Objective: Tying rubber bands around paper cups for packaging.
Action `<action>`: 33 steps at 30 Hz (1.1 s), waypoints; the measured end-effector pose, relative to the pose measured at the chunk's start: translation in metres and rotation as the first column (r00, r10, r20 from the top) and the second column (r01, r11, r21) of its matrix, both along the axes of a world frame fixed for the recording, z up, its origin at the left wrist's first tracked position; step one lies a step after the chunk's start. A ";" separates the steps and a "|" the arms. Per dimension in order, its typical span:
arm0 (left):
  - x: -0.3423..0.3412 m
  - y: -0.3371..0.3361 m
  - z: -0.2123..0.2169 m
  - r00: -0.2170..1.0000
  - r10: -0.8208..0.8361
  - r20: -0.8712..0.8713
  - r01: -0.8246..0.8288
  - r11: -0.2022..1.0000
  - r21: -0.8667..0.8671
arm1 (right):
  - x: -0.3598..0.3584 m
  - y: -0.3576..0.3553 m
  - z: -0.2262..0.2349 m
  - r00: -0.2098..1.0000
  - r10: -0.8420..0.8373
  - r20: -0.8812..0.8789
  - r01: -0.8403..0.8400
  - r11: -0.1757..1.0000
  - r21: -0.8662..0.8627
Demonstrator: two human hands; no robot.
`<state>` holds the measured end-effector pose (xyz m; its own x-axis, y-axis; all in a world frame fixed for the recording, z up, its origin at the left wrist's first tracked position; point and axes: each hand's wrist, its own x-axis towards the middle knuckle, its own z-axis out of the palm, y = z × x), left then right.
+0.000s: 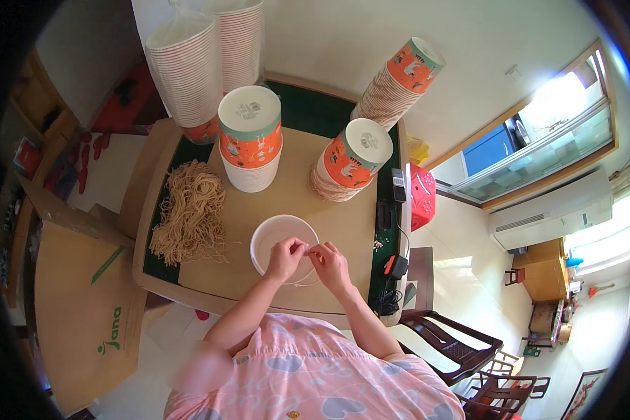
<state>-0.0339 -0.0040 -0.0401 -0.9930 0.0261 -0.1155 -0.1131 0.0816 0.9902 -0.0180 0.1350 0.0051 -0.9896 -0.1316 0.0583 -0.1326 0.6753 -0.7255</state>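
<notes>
Left hand meets right hand (both pinched) above white tub.

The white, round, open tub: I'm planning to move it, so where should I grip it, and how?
I'd probably pinch the white round tub by its left rim, from above: the mouth faces up and that edge is uncovered; the left hand and right hand crowd its right.

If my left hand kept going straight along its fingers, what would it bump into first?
Most likely the right hand: its fingertips face the left hand's at very close range. Depth makes actual contact hard to judge.
</notes>
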 end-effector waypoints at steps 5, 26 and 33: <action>-0.002 0.006 -0.001 0.959 0.064 -0.276 -0.124 0.970 -0.209 | 0.000 0.000 -0.005 1.000 -0.004 -0.018 0.004 1.000 -0.028; 0.004 0.011 0.045 0.991 0.018 -0.130 -0.026 0.998 -0.062 | -0.002 0.001 0.001 0.992 -0.066 -0.112 0.040 0.975 -0.218; 0.028 0.004 0.033 0.970 -0.238 0.056 0.243 0.959 -0.145 | 0.007 0.007 -0.004 0.986 -0.153 -0.069 0.135 0.968 -0.210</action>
<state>-0.0060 0.0003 -0.0067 -0.9543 0.2431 -0.1736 -0.1088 0.2583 0.9599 -0.0113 0.1422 0.0015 -0.9876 0.0350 0.1529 -0.1112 0.5311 -0.8400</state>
